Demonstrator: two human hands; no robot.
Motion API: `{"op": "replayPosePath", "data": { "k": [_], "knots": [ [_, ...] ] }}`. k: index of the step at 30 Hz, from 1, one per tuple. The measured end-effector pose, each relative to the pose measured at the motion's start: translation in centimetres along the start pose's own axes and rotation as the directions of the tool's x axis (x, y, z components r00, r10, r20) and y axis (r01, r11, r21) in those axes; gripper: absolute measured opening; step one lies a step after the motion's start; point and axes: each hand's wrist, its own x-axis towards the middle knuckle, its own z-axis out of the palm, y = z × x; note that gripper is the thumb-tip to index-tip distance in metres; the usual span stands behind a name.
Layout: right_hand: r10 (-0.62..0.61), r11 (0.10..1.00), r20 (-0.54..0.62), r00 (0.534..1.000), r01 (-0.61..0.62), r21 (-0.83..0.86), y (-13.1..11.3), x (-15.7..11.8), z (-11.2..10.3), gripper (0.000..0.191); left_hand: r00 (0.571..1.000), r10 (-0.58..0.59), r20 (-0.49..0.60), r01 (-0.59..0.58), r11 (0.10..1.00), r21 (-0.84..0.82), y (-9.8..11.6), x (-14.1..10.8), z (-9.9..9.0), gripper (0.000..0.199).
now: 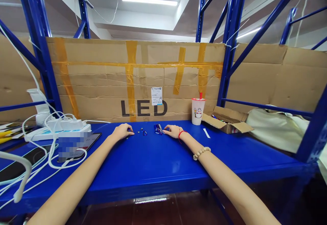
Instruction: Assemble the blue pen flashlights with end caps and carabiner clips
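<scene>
Right fingers (167,128) at edge of carabiners (157,129)

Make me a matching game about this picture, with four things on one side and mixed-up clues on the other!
Things:
1. Cup
2. Bead bracelet
3. Small cardboard box
4. Tall cardboard wall

Clues:
A. Shows the big black letters LED
B. Standing, with a red rim and red straw
C. Just right of the cup, flaps open
D. Worn on the right arm

Right pairs: 1-B, 2-D, 3-C, 4-A
</scene>
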Motion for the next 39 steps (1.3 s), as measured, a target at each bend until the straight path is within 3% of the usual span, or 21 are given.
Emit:
{"op": "replayPosePath", "data": {
  "k": [9,12,16,19,21,24,27,32,36,39],
  "knots": [
    [-0.008,1.000,0.008,1.000,0.008,-0.003,0.0,0.1,0.0,0.043,0.998,0.019,0.063,-0.015,0.999,-0.053,0.9,0.4,0.4,0.027],
    [0.008,1.000,-0.015,1.000,-0.008,0.001,-0.1,0.2,0.1,0.040,0.998,0.046,0.036,-0.044,0.997,-0.059,1.5,0.1,0.3,0.026],
    [-0.001,1.000,-0.187,0.982,0.000,-0.005,-0.3,0.2,-0.1,0.033,0.993,0.111,-0.043,-0.113,0.993,-0.035,2.6,-0.5,0.1,0.024],
    [-0.072,0.996,-0.353,0.933,0.087,0.028,-0.9,0.0,-0.3,0.028,0.985,0.159,-0.070,-0.162,0.986,-0.033,3.6,-0.9,0.0,0.026],
    [-0.144,0.982,-0.394,0.908,0.181,0.059,-1.5,-0.1,-0.4,0.027,0.978,0.193,-0.078,-0.196,0.980,-0.041,4.3,-1.1,0.1,0.027],
    [-0.278,0.940,-0.376,0.884,0.332,0.084,-2.9,-0.3,0.0,0.028,0.961,0.261,-0.090,-0.265,0.964,-0.036,5.3,-1.3,0.4,0.026],
    [-0.341,0.906,-0.352,0.872,0.405,0.127,-4.3,-0.4,0.7,0.036,0.943,0.312,-0.116,-0.315,0.949,-0.007,6.1,-1.3,0.8,0.026],
    [-0.329,0.833,-0.308,0.893,0.428,0.351,-5.3,0.0,1.7,0.039,0.928,0.316,-0.196,-0.322,0.947,0.004,6.3,-1.2,1.5,0.024],
    [-0.235,0.773,-0.335,0.913,0.384,0.505,-5.2,0.3,1.9,0.034,0.899,0.348,-0.268,-0.373,0.926,-0.049,6.0,-1.2,1.6,0.020],
    [-0.207,0.709,-0.268,0.941,0.333,0.622,-5.2,0.2,1.9,0.041,0.878,0.365,-0.310,-0.398,0.916,-0.048,6.1,-1.3,1.6,0.018]
  ]
}}
